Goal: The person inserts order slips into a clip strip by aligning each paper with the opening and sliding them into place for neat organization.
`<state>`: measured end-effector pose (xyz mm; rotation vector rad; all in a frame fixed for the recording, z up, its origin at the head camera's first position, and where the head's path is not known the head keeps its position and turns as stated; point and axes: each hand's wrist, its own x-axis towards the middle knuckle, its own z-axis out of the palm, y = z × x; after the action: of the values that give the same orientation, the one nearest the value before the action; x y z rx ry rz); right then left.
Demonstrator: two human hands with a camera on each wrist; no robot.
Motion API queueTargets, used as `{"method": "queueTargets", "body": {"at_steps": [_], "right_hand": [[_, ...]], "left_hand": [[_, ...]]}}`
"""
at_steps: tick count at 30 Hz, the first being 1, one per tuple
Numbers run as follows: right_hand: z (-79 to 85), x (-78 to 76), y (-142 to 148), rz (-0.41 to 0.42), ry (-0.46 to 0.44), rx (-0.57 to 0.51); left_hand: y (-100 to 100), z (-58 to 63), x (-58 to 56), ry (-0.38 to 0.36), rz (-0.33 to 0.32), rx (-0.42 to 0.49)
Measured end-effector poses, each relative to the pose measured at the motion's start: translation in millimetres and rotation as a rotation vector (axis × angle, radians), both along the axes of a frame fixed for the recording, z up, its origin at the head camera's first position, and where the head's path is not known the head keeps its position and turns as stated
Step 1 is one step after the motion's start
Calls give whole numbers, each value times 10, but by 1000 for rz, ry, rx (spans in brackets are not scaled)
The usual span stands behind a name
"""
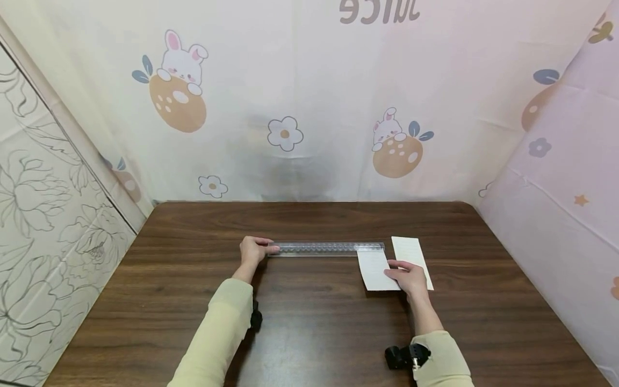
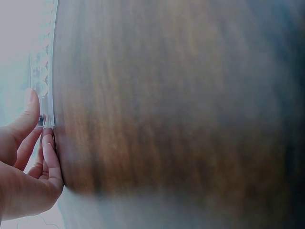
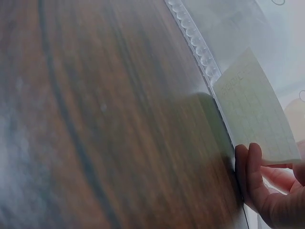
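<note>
1. One clear strip [image 1: 324, 249] runs roughly parallel to the far edge of the surface [image 1: 314, 328], nearer that edge than the near one.
2. Two hands are at work. The left hand [image 1: 254, 250] pinches the strip's left end, thumb and fingers nearly closed on it.
3. The right hand [image 1: 410, 277] pinches one white card [image 1: 376, 270] at its near right part, thumb and fingers drawn together with only the card between.
4. There are two cards. The held one tilts up off the surface, its far end meeting the strip's right end; whether it is inside the strip I cannot tell.
5. The second card [image 1: 408, 248] lies toward the surface's far right corner, partly hidden by the right hand.
6. Two pale sleeves [image 1: 220, 317] and two black wrist cameras [image 1: 408, 357] show.
</note>
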<state>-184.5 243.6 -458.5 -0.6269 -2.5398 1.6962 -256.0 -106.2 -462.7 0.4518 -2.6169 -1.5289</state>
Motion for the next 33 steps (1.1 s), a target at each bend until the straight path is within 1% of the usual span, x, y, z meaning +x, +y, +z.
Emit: {"method": "queueTargets", "body": {"at_steps": [5, 15, 27, 33], "right_hand": [[10, 5, -7, 10, -20, 16], [23, 15, -22, 17, -13, 35], [48, 30, -48, 46, -1, -9], [63, 44, -71, 64, -17, -13]], "left_hand": [[-5, -10, -15, 0, -12, 7], [-16, -14, -13, -14, -9, 8], [-14, -25, -23, -12, -10, 10], [-13, -34, -30, -7, -11, 19]]}}
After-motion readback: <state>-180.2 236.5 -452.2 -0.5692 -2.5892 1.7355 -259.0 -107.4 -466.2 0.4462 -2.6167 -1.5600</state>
